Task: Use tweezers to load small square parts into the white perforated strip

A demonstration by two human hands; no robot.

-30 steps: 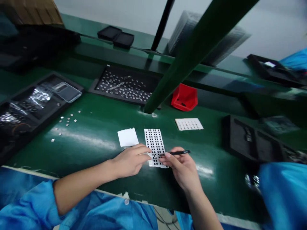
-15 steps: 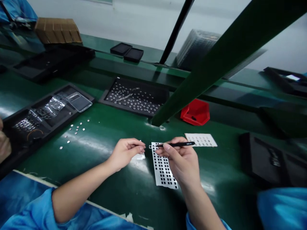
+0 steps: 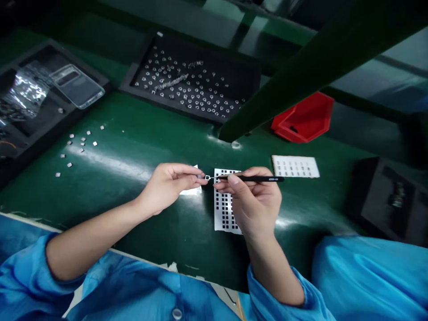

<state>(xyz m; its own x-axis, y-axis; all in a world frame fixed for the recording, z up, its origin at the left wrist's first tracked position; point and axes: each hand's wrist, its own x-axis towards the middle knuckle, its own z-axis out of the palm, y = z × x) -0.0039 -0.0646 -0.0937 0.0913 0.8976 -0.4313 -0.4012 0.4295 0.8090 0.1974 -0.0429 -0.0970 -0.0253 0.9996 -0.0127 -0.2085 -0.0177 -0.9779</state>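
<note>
Black tweezers (image 3: 262,179) lie nearly level in my right hand (image 3: 257,203), pinched between thumb and fingers. Their tips reach a tiny square frame (image 3: 207,178) with a white outline. My left hand (image 3: 169,186) is closed in a pinch right beside that frame; what its fingertips hold is too small and covered to name. Beneath my right hand lies a white sheet (image 3: 219,218) with rows of small black squares, partly covered by the hand. Under the left fingertips sits a small clear-looking piece of film or bag (image 3: 193,191), partly hidden.
A black tray (image 3: 133,82) with many small outlined pieces stands at the back, near a slanted green post (image 3: 267,107). A red bin (image 3: 306,120), a white card (image 3: 296,167) and a dark foam tray (image 3: 371,191) are on the right. Loose small squares (image 3: 82,144) and a clear phone case (image 3: 80,87) are left.
The view has tilted down and closer to the table. The square frame at the tweezers' tips has come up to my left fingertips; before, a small gap lay between them.
</note>
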